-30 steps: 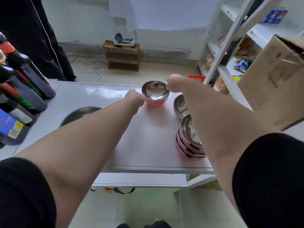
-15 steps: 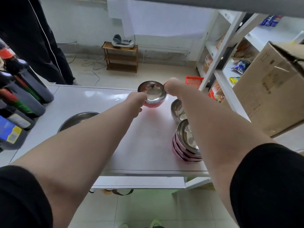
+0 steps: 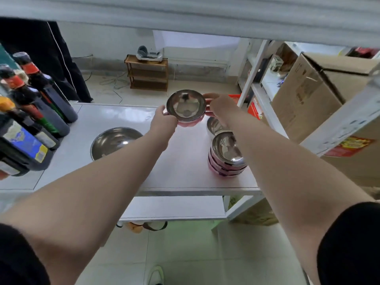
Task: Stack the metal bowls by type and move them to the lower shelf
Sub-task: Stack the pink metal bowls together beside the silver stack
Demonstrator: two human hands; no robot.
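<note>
A pink-sided metal bowl [image 3: 186, 106] is held up above the white shelf [image 3: 181, 177], tilted toward me. My left hand [image 3: 164, 121] grips its left rim and my right hand [image 3: 219, 106] grips its right rim. A stack of several pink-sided metal bowls [image 3: 227, 156] stands at the shelf's right front. A plain steel bowl [image 3: 216, 126] sits just behind that stack, partly hidden by my right forearm. A larger plain steel bowl [image 3: 115, 141] lies on the left, partly covered by my left forearm.
Dark sauce bottles [image 3: 35, 112] crowd the left side. A cardboard box [image 3: 320, 99] sits at right beside a white rack [image 3: 257, 79]. An upper shelf edge [image 3: 185, 15] spans the top. A lower shelf board [image 3: 174, 208] shows below. A person in dark clothing [image 3: 51, 58] stands behind.
Both hands closed on the pink-sided bowl and lifted it off the shelf, bringing it toward me. The view dropped lower, under the upper shelf edge.
</note>
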